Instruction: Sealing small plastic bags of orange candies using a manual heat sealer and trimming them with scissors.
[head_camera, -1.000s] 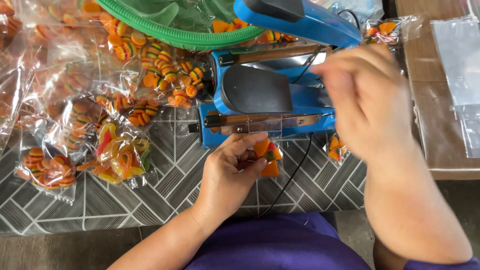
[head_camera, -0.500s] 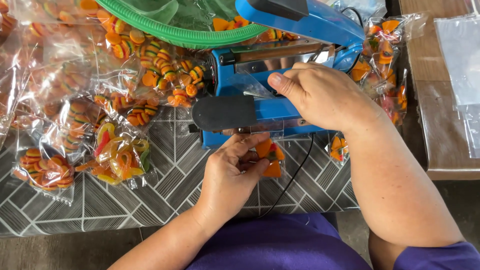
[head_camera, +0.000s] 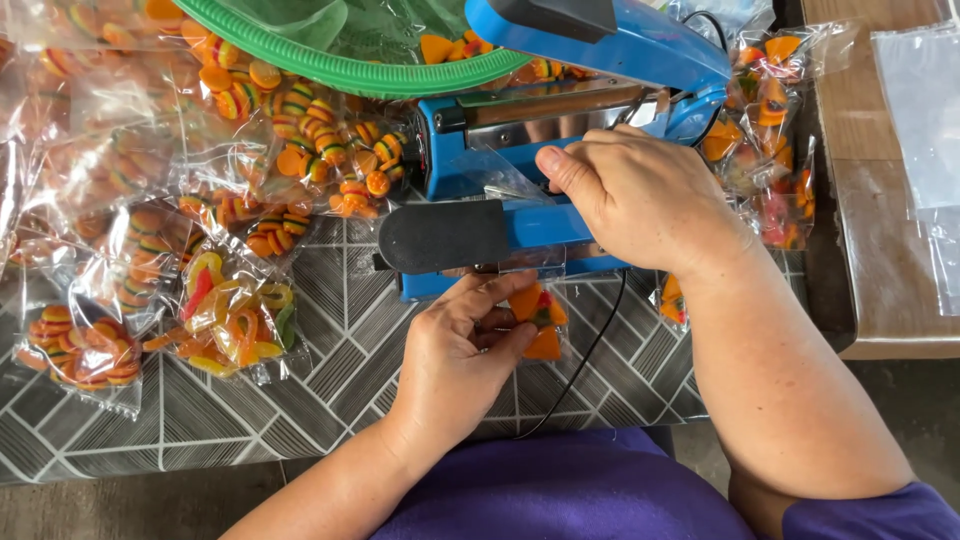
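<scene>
A blue bag-sealing machine stands on the table in front of me. My right hand presses down on its blue lever arm, whose black grip points left. My left hand holds a small clear bag of orange and red candy at the machine's front edge, with the bag's top tucked under the lowered arm.
Many clear bags of orange striped candy lie across the left of the patterned tablecloth. A green basket rim sits at the top. More candy bags lie right of the machine, next to a wooden surface with empty clear bags. A black cord runs down the table.
My right hand came down from mid-air onto the sealer's arm and pushed it lower over the bag. My left hand has kept holding the candy bag in place.
</scene>
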